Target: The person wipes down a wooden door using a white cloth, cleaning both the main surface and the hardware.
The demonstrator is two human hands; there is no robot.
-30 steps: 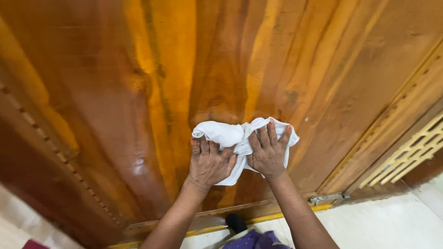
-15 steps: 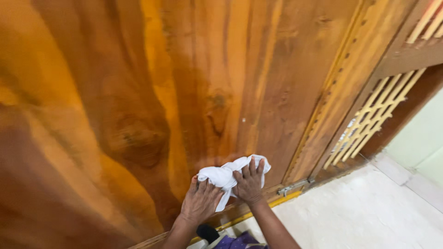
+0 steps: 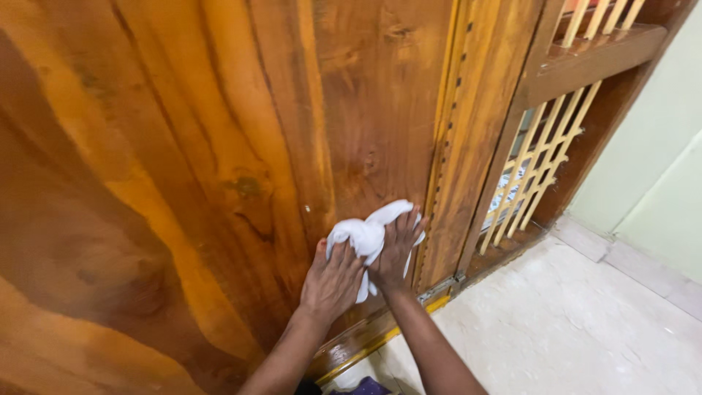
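Nearest the camera, two bare forearms are reaching up from the bottom edge toward a large wooden door [image 3: 183, 168]. The left hand [image 3: 333, 281] is pressing flat against the wood, its fingers [image 3: 344, 260] lying together and curling over the lower left part of a bunched white cloth [image 3: 365, 235], so it is holding the cloth down rather than lying empty. The right hand [image 3: 395, 252] is sitting just beside it, touching it, with its fingers [image 3: 404, 227] spread slightly and laid over the right side of the same cloth, pinning it to the door. The cloth is lying crumpled between both palms and the door face, low on the panel and close to the door's right edge, with a fold sticking out above the fingertips and a strip hanging down between the two hands. Just right of the hands, a lighter upright strip of the door frame [image 3: 468, 146] is running up the picture, dotted with a row of small dark holes. At its foot, a small metal bolt [image 3: 439, 290] is showing near the threshold. Farther right, a wooden grille [image 3: 545, 172] of pale slats is standing in a dark frame. Beyond that, a pale tiled floor [image 3: 570, 329] is spreading toward a light green wall [image 3: 658, 146].
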